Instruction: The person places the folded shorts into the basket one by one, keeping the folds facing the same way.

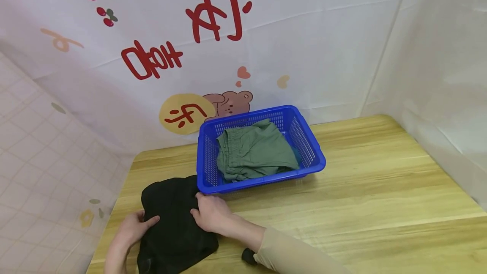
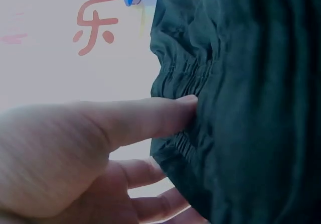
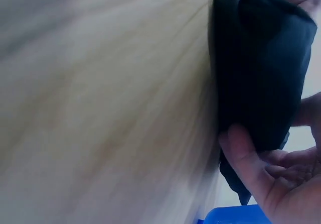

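A black folded garment (image 1: 175,219) lies on the table's left part, just in front of the basket. Its gathered elastic edge (image 2: 185,78) shows in the left wrist view. My left hand (image 1: 134,226) grips the garment's left edge, thumb on top and fingers partly hidden behind the cloth. On the opposite edge, close to the basket's front left corner, my right hand (image 1: 213,213) holds the cloth between thumb and fingers. The right wrist view shows that grip on the dark folded bundle (image 3: 261,73).
Behind the garment stands a blue plastic basket (image 1: 262,183) holding folded green pants (image 1: 258,149) with an elastic waist. The wooden table (image 1: 380,189) meets a white printed backdrop (image 1: 312,45). A small black object (image 1: 249,257) sits by my right forearm.
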Motion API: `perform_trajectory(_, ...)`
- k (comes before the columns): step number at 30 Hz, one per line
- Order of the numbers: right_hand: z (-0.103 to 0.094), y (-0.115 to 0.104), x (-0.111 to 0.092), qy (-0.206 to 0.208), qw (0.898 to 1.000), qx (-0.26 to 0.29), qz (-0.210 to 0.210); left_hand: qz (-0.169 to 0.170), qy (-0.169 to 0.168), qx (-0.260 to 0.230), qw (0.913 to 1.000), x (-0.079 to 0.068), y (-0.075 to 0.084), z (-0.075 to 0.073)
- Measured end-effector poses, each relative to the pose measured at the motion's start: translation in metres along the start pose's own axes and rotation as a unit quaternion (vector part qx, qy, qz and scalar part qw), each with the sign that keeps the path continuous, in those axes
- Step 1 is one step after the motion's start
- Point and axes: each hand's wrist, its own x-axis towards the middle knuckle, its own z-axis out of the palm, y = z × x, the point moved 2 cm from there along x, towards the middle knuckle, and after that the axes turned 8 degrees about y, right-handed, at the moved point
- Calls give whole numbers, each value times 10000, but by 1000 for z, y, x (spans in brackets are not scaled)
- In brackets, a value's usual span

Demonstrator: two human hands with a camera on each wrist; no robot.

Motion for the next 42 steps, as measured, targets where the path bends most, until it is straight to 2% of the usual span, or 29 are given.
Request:
perform_trajectory(7,-3,2,-2,-17,9999,-103,-33,158,8,96,9998,-6,6,0)
perform_trajectory(13,-8,6,-11,-428,9990,-26,-141,47,-468,-154,9988,-13,10,2)
perform_trajectory(15,-11,10,-17,-546,9982,-4,-248,102,-648,-218,9976,-15,13,4)
perform_trajectory(19,-17,15,-29,-579,9966,-128,-569,99,-795,-250,9965,-19,23,9)
perform_trajectory(24,-25,22,-43,-615,9945,-344,-780,334,-652,58,9973,-24,33,23)
perform_trajectory(27,-31,29,-49,-684,9946,-390,-680,469,-466,169,9977,-28,39,33)
perform_trajectory(31,-42,40,-57,-787,9948,-374,-533,424,-338,96,9985,-35,49,45)
perform_trajectory(34,-54,54,-65,-813,9950,-306,-483,443,-310,22,9985,-40,62,56)
perform_trajectory(42,-78,98,-88,-537,9978,-26,-377,575,-406,40,9975,-54,97,85)
